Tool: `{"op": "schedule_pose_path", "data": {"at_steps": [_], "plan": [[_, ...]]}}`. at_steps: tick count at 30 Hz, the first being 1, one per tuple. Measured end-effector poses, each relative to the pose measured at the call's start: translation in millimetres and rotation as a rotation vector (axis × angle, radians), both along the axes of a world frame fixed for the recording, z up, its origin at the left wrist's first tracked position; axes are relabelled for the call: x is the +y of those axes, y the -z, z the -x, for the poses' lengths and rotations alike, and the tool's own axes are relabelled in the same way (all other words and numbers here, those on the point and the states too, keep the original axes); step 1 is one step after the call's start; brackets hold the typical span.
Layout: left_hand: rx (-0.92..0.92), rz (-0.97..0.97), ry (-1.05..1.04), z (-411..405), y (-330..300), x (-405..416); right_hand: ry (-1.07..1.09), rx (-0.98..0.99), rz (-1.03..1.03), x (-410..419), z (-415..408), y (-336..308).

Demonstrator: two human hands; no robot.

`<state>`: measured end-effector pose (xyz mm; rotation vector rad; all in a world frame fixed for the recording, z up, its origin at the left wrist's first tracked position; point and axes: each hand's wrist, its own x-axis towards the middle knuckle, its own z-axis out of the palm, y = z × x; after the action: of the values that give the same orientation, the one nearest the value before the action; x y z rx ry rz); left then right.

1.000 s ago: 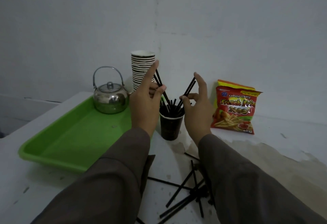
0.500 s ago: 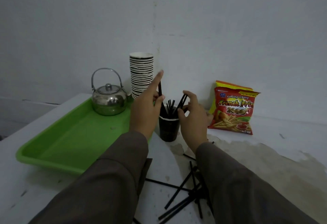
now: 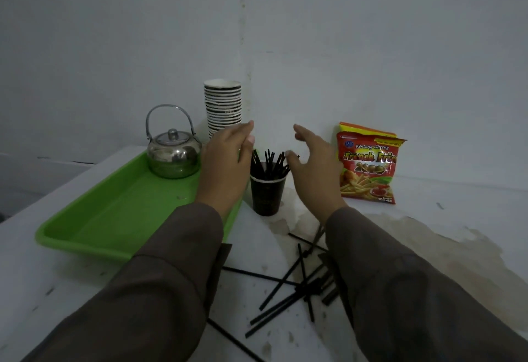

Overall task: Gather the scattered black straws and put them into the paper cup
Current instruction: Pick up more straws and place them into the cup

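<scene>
In the head view, we are holding our left hand (image 3: 225,167) and right hand (image 3: 310,171) spread wide and empty on either side of the paper cup (image 3: 268,196), fingers apart and gripping nothing. The cup is standing upright near the middle of the table (image 3: 457,218), just off the green tray (image 3: 114,213) that is lying at its nine o'clock.

We are judging the task as partly done. A bundle of black straws (image 3: 268,166) is already standing in the cup, fanning out past the rim; we are counting roughly eight or nine tips, though they overlap too much to be sure. More loose straws (image 3: 288,290) are lying crossed on the table at the cup's six o'clock, partly under our right sleeve (image 3: 414,290). We are counting about nine there, with some probably hidden, so those are what is left to gather.

Elsewhere we are seeing one steel kettle (image 3: 173,156) on the tray at the cup's ten o'clock, one stack of spare cups (image 3: 223,104) at eleven o'clock, and one snack bag (image 3: 368,167) at two o'clock.
</scene>
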<state>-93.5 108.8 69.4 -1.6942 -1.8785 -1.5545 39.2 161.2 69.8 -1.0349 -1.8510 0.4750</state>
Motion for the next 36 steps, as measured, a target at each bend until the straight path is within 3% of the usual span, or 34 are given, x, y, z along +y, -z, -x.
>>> {"op": "schedule_pose_path", "data": {"at_steps": [4, 11, 16, 24, 32, 34, 36], "plan": [[-0.019, -0.005, 0.09, -13.2, 6.3, -43.0, -0.069, -0.003, -0.102, -42.7, -23.6, 12.1], [0.048, 0.241, 0.313, -38.6, 56.0, -94.3, -0.31, -0.332, -0.005, -124.9, -57.3, 67.6], [0.136, 0.39, 0.36, -43.5, 74.4, -100.2, -0.304, -0.548, -0.132, -150.4, -50.6, 82.1], [-0.07, 0.355, 0.352, -37.9, 71.3, -100.6, -0.271, -0.744, -0.296, -161.5, -35.1, 92.7], [-0.415, 0.357, 0.478, -34.4, 62.1, -103.2, -0.268, -0.693, -0.036, -139.1, -65.6, 56.3], [-0.371, 0.374, 0.447, -38.8, 66.1, -103.4, -0.276, -0.669, 0.152, -121.0, -81.5, 43.8], [-0.146, 0.439, 0.373, -43.5, 74.6, -100.9, -0.257, -0.653, 0.31, -102.0, -96.6, 35.9]]}}
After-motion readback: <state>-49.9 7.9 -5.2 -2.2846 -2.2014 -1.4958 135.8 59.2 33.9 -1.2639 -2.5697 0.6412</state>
